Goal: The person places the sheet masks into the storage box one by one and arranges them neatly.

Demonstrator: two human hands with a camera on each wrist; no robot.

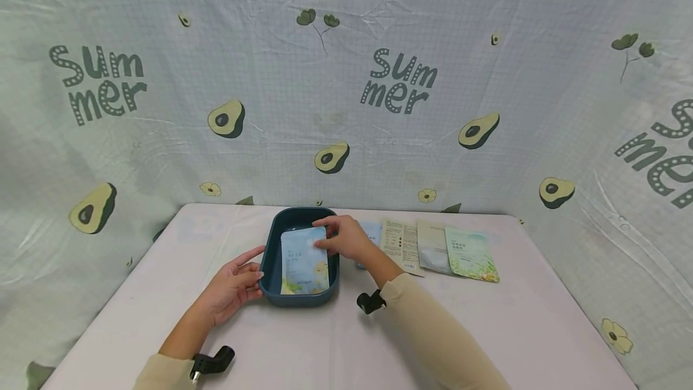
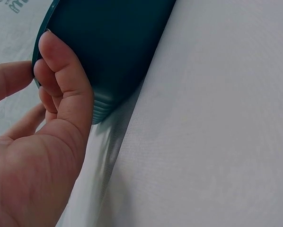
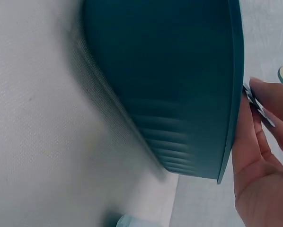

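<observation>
A dark teal rectangular bin (image 1: 299, 301) stands on the table in the head view. My right hand (image 1: 351, 241) pinches the upper right edge of a flat blue flower-printed sachet (image 1: 303, 260), which lies tilted within the bin's opening. In the right wrist view, the sachet's thin edge (image 3: 260, 111) shows between thumb and fingers, beside the rim. My left hand (image 1: 234, 287) touches the bin's left side with its fingers loosely bent. From the left wrist view, its fingertips (image 2: 56, 49) rest at the rim and outer wall (image 2: 118, 42).
Right of the bin lie several overlapping sachets: a blue one (image 1: 372, 232) partly hidden, a beige one with printed text (image 1: 399, 245), a beige-and-silver one (image 1: 433, 248) and a green one (image 1: 472, 254). A printed cloth (image 1: 303, 89) hangs behind the white table (image 1: 411, 330).
</observation>
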